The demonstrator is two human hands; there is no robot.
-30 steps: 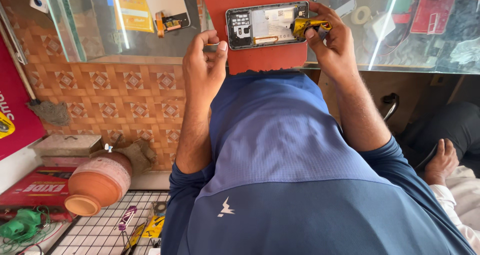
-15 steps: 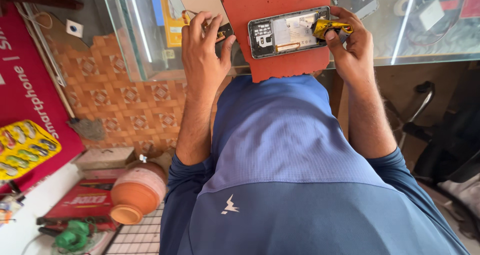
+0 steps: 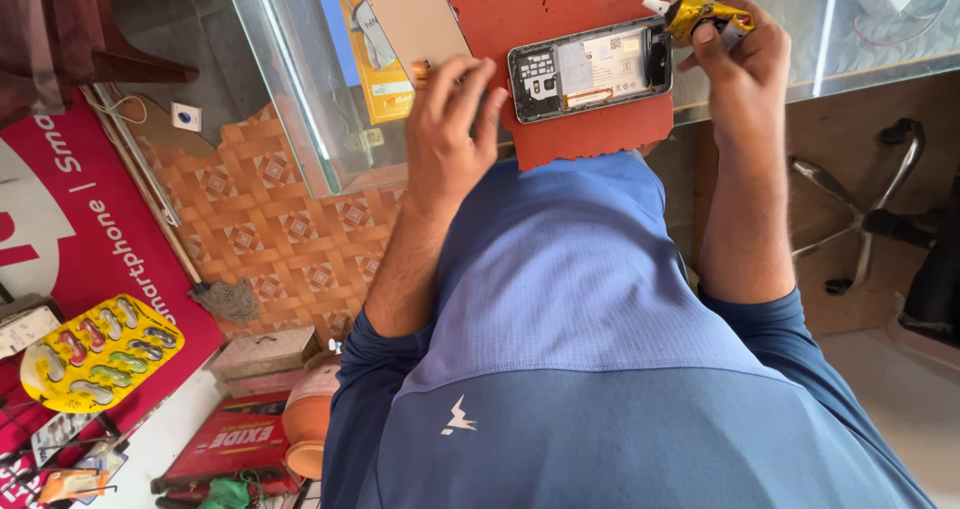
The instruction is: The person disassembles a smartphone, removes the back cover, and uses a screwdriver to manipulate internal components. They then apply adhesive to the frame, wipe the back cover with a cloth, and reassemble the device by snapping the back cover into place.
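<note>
An opened phone point(image 3: 590, 69) with its back off lies on a red mat point(image 3: 560, 9) on a glass counter point(image 3: 860, 39). My right hand point(image 3: 740, 59) pinches a crumpled yellow glue tube point(image 3: 705, 14), whose white nozzle points at the phone's right end. My left hand point(image 3: 450, 119) rests with bent fingers on the counter edge, just left of the phone. A small orange-brown tip point(image 3: 420, 67) pokes out by its thumb; whether the hand grips it is unclear. My blue shirt point(image 3: 580, 349) fills the lower view.
A tan card point(image 3: 410, 14) and a yellow package point(image 3: 375, 59) lie under the glass left of the mat. On the floor to the left are a red banner point(image 3: 70, 219), a yellow blister tray point(image 3: 100, 354), a clay pot point(image 3: 310, 424) and small boxes point(image 3: 265, 354). A chair base point(image 3: 860, 229) stands at the right.
My left hand has slid off the phone's left end onto the counter edge. My right hand keeps the glue tube at the phone's right end. The head view has swung left.
</note>
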